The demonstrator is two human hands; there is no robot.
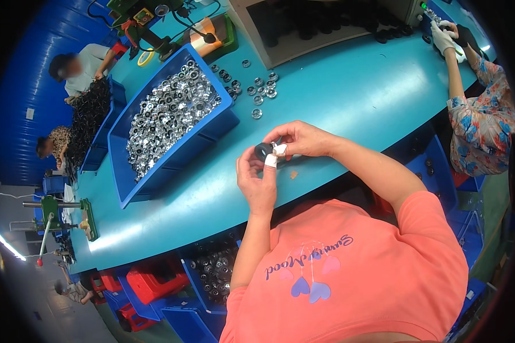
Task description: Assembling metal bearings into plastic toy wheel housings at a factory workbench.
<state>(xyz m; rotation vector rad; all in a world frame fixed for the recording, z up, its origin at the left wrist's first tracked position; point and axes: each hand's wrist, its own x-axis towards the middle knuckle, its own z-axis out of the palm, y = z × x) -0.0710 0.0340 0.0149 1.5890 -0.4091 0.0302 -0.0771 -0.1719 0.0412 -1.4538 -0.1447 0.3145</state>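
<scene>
Just above the near edge of the bench, a small black round part (pixel 263 151) is held between my two hands. My left hand (pixel 257 182) grips it from the left, fingers curled behind and thumb along its lower side. From the right, my right hand (pixel 304 139) pinches the same part, its index finger bent over the top. White tape wraps both thumbs. Whether a smaller piece sits between the thumbs is hidden. A blue bin (pixel 180 159) heaped with shiny silver-and-black round parts (pixel 169 111) stands left of my hands.
Several loose silver parts (pixel 258 100) lie beyond my hands. A green press (pixel 140 26) stands behind the bin, beside a cabinet (pixel 303 54) of black parts. At right a co-worker's gloved hands (pixel 443 39) work. Under the bench are a filled blue bin (pixel 212 274) and red stools (pixel 154 283).
</scene>
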